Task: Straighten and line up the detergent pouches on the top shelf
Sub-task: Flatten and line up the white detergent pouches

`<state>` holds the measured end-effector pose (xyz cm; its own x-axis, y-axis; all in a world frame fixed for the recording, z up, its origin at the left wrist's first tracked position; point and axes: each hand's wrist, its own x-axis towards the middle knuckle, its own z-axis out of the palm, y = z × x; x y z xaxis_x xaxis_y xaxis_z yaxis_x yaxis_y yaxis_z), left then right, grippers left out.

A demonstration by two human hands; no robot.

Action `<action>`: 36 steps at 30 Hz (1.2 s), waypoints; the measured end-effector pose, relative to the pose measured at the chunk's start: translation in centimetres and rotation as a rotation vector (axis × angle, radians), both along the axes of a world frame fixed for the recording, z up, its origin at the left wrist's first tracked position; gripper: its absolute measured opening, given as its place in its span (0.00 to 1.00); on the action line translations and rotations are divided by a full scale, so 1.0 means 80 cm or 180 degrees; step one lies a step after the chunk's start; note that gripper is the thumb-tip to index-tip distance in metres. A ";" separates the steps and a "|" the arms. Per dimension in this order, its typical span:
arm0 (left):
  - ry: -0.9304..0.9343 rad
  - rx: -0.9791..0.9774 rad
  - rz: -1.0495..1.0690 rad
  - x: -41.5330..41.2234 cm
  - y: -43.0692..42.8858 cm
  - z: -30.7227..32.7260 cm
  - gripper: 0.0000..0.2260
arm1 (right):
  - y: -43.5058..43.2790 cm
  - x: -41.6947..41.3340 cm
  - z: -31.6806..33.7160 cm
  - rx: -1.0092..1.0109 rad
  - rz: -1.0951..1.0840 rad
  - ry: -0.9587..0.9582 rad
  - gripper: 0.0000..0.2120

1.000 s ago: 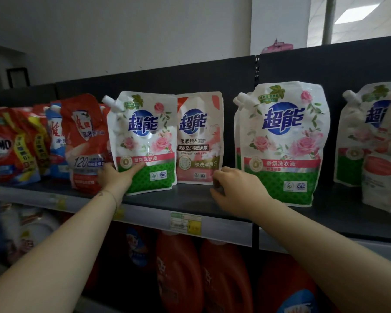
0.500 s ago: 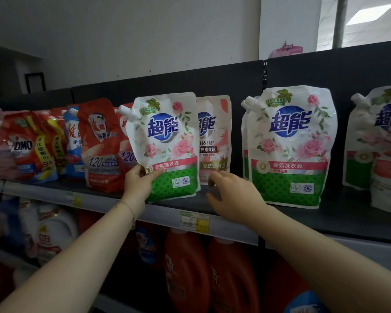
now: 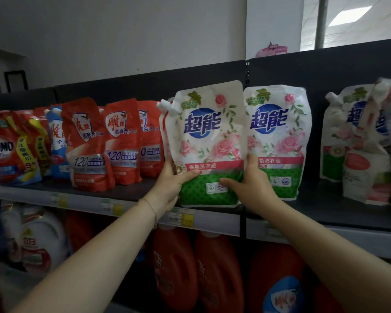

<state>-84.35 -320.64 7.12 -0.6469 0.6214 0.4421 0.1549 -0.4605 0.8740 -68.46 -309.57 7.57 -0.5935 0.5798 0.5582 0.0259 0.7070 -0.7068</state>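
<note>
Currently | red pouches [image 3: 122, 143] slump at left | left hand [image 3: 169, 186], fingers [image 3: 189, 175] curled, grips rose-print pouch [image 3: 208, 136] low, at front edge of top shelf [image 3: 133, 190] | right hand [image 3: 253, 188] grips its other side | risk: pouch could tip forward off shelf, or bump neighbouring rose pouch [image 3: 280, 141].

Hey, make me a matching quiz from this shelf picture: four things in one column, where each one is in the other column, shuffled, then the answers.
Column A
1. front rose pouch
2. neighbouring rose pouch
3. red pouches
4. red jugs

Column B
a. under the top shelf
b. gripped near its bottom by the left hand and the right hand
c. on the top shelf, left of both hands
d. on the top shelf, partly behind the right hand

Pairs: 1-b, 2-d, 3-c, 4-a
</note>
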 end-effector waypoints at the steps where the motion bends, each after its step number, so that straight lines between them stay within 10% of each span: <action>1: 0.0065 -0.0009 -0.0026 0.008 0.008 0.001 0.29 | 0.005 0.009 -0.001 0.0027 -0.0090 0.0011 0.29; 15: 0.1332 -0.0129 0.0329 0.121 0.099 -0.008 0.44 | 0.061 0.118 -0.012 0.0164 -0.1226 0.0009 0.46; 24: 0.5312 -0.0868 0.1797 0.109 0.086 0.005 0.44 | 0.067 0.134 0.009 0.2725 -0.1006 -0.1874 0.54; 36: 0.5605 -0.1873 0.1991 0.077 0.119 0.017 0.62 | 0.108 0.098 0.013 0.2708 -0.1135 -0.2196 0.63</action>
<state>-78.19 -311.15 8.45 0.0589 0.8041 0.5915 0.8797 0.2383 -0.4116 -60.64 -300.95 8.58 -0.8028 0.3675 0.4696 0.5158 0.8230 0.2378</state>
